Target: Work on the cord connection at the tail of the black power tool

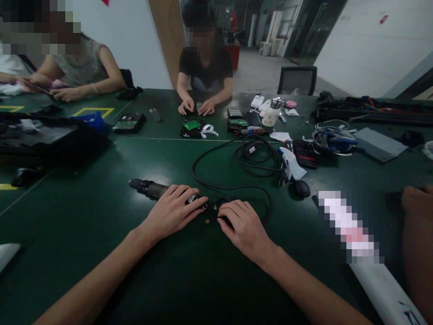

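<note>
On the green table lies a dark electric screwdriver [150, 188], its tip toward the left. My left hand [173, 208] is wrapped over its rear half, so that part is mostly hidden. Just to the right, my right hand [244, 229] pinches a thin black cable [214, 219] with a small metal connector at its end. The connector is close to the tool's rear end; whether they touch I cannot tell. A longer black power cord [230, 188] loops across the table behind my right hand.
Beyond the cord are a black computer mouse [301, 188], an opened circuit board unit [192, 128] and a patterned cup of tools [271, 115]. Two people work across the table. A dark tray-like case [50, 140] sits left; a forearm [417, 243] rests at right.
</note>
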`<state>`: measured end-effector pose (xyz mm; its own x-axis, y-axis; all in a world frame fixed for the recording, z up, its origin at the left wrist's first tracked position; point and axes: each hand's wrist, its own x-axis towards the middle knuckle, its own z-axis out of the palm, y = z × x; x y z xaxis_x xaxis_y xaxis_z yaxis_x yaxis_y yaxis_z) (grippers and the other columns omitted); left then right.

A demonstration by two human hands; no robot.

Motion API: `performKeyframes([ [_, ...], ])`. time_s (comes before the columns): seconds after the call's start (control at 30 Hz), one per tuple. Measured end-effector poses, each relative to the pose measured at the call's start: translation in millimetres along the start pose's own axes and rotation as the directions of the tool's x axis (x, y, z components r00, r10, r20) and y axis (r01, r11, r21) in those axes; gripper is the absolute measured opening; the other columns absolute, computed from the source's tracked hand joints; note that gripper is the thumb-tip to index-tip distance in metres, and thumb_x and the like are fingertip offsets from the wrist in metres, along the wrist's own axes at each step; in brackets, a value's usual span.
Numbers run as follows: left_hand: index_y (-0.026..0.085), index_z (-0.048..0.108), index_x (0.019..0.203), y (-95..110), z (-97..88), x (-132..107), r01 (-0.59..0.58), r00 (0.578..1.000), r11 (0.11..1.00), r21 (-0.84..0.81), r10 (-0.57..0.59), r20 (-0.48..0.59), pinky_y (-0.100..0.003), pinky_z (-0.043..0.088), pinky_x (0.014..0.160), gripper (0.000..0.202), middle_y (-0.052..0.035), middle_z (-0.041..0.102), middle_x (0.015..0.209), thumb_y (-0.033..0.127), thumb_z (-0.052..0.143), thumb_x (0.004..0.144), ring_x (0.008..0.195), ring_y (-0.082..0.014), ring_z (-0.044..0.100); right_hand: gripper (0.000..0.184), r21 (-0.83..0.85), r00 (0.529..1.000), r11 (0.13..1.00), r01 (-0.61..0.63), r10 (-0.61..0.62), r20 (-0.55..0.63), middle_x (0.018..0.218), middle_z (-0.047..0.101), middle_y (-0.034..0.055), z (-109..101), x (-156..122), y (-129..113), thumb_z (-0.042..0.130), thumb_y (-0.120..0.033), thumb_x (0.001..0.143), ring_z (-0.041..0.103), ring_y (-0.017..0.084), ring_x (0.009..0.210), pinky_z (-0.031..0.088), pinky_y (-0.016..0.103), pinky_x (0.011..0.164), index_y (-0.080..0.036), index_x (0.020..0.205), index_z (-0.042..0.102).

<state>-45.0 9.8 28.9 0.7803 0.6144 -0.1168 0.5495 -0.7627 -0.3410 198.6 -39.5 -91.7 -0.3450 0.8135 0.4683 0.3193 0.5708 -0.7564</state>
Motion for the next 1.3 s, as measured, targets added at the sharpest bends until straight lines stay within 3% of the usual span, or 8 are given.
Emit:
performKeyframes([
  [0.2, 0.024, 0.063, 0.133, 38.4, 3.8, 15.9, 0.07, 0.997, 0.997, 0.02, -0.07, -0.024, -0.048, 0.049, 0.092, 0.03, -0.0115, 0.065, 0.127, 0.033, 0.056, 0.105, 0.11, -0.0309, 0.061, 0.014, 0.065, 0.988, 0.994, -0.093, 0.1, -0.115, 0.109, 0.073, 0.0065, 5.5, -3.5, 4.2, 0.054, -0.019, 0.108, 0.069, 0.022, 0.096, 0.054, 0.038, 0.086, -0.019, 0.117, 0.064],
  [0.33, 0.023, 0.063, 0.13, 49.6, 5.1, 19.2, 0.093, 0.994, 0.995, -0.023, -0.094, -0.049, -0.049, 0.048, 0.095, 0.027, -0.0101, 0.066, 0.127, 0.031, 0.055, 0.106, 0.112, -0.0302, 0.061, 0.017, 0.072, 0.973, 0.991, -0.116, 0.128, -0.192, 0.11, 0.072, 0.0066, 6.6, -3.3, 5.1, 0.053, -0.02, 0.109, 0.069, 0.022, 0.099, 0.056, 0.036, 0.088, -0.02, 0.122, 0.065],
  [0.5, 0.023, 0.066, 0.126, 50.0, 5.7, 19.6, 0.089, 0.991, 0.993, -0.082, -0.096, -0.092, -0.05, 0.047, 0.102, 0.023, -0.0074, 0.067, 0.129, 0.03, 0.058, 0.105, 0.118, -0.0289, 0.061, 0.02, -0.029, 0.968, 0.989, -0.146, 0.137, -0.212, 0.105, 0.072, 0.0064, 6.6, -3.0, 1.8, 0.055, -0.021, 0.108, 0.069, 0.022, 0.096, 0.055, 0.035, 0.083, -0.022, 0.125, 0.065],
  [0.63, 0.022, 0.066, 0.126, 51.2, 7.9, 18.5, 0.078, 0.987, 0.989, -0.126, -0.094, -0.129, -0.051, 0.042, 0.11, 0.023, -0.0057, 0.067, 0.136, 0.027, 0.058, 0.105, 0.129, -0.029, 0.057, 0.015, -0.097, 0.958, 0.976, -0.196, 0.17, -0.23, 0.102, 0.071, 0.0066, 7.9, -3.5, -1.0, 0.056, -0.021, 0.106, 0.069, 0.023, 0.092, 0.053, 0.035, 0.078, -0.021, 0.117, 0.066],
  [0.8, 0.023, 0.065, 0.131, 51.6, 12.3, 17.4, 0.123, 0.983, 0.973, -0.197, -0.147, -0.108, -0.046, 0.047, 0.1, 0.027, -0.0043, 0.069, 0.131, 0.029, 0.057, 0.106, 0.115, -0.025, 0.063, 0.008, -0.019, 0.961, 0.974, -0.226, 0.22, -0.168, 0.099, 0.068, 0.0066, 7.0, -3.8, 0.1, 0.056, -0.022, 0.103, 0.068, 0.021, 0.09, 0.053, 0.032, 0.075, -0.021, 0.106, 0.063],
  [1.1, 0.023, 0.066, 0.127, 49.6, 4.8, 20.0, 0.047, 0.99, 0.987, -0.155, -0.068, -0.127, -0.046, 0.046, 0.101, 0.023, -0.0052, 0.068, 0.131, 0.026, 0.057, 0.105, 0.116, -0.0253, 0.063, 0.012, 0.052, 0.975, 0.979, -0.198, 0.203, -0.089, 0.103, 0.067, 0.0054, 1.0, -1.9, 1.3, 0.056, -0.02, 0.102, 0.067, 0.02, 0.091, 0.055, 0.032, 0.078, -0.023, 0.111, 0.063],
  [1.3, 0.018, 0.066, 0.116, 49.2, 6.6, 30.6, -0.016, 0.996, 0.985, -0.173, 0.0, -0.087, -0.044, 0.047, 0.093, 0.021, -0.0067, 0.072, 0.113, 0.029, 0.054, 0.104, 0.107, -0.0246, 0.066, 0.011, 0.072, 0.967, 0.972, -0.224, 0.23, -0.105, 0.094, 0.066, 0.0032, 2.4, -1.9, 3.5, 0.058, -0.015, 0.096, 0.066, 0.019, 0.084, 0.051, 0.031, 0.071, -0.023, 0.103, 0.061],
])
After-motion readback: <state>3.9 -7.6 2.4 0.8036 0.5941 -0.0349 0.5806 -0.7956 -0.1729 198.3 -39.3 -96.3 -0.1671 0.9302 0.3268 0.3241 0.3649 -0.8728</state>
